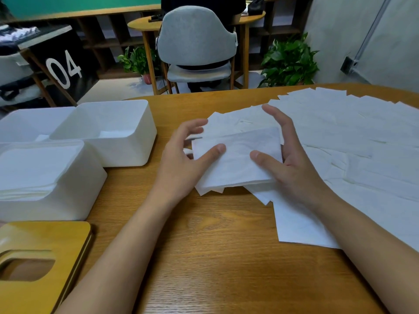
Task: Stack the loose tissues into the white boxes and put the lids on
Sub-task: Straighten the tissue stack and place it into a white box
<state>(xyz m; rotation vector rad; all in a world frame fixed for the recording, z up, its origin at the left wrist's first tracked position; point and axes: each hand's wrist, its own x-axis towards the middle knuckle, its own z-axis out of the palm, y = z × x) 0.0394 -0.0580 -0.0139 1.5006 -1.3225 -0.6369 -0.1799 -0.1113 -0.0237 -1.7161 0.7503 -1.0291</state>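
The loose tissues (pixel 362 137) cover the right part of the desk (pixel 215 257) in overlapping rows, so I judge much work remains. On the left stand the white boxes: the near box (pixel 68 200) holds a pile almost to its rim, and the far box (pixel 127 150) has only a few sheets at the bottom. A wooden lid (pixel 45 236) lies at the near left corner, on no box yet.

In the middle, the left hand (pixel 181 159) and the right hand (pixel 294 164) each pinch a small stack (pixel 235 164), with the thumb on top and the fingers at its edges. I think the step is squaring this stack. Next it must go left and down flat into a box, without sheets slipping.

The desk is of grained wood. Behind it are a grey chair (pixel 197 35) and potted plants (pixel 290 60).
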